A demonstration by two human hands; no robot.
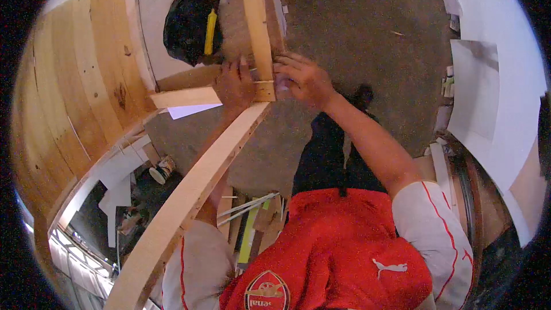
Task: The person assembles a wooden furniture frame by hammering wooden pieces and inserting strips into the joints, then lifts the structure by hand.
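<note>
My left hand [236, 85] is closed over the corner of a wooden frame [186, 97], its fingers bent across the crosspiece. Just right of that corner, my right hand [305, 78] has its fingers curled against the upright wooden strip [256, 17]. Something pale shows under its fingers, too blurred to name. From the corner a long wooden strip [189, 195] runs down towards me, passing over my left forearm. A white sheet [194, 110] pokes out below the crosspiece. Inside the frame, a hammer [212, 26] with a yellow and black handle lies against a black plastic bag [182, 28].
A panel of joined wooden boards [86, 74] stands on the left. Large white sheets [488, 97] lean along the right side. Offcuts and strips [251, 224] are scattered near my body on the left, with a small tub [162, 170] beyond them. Brown floor [367, 23] lies ahead.
</note>
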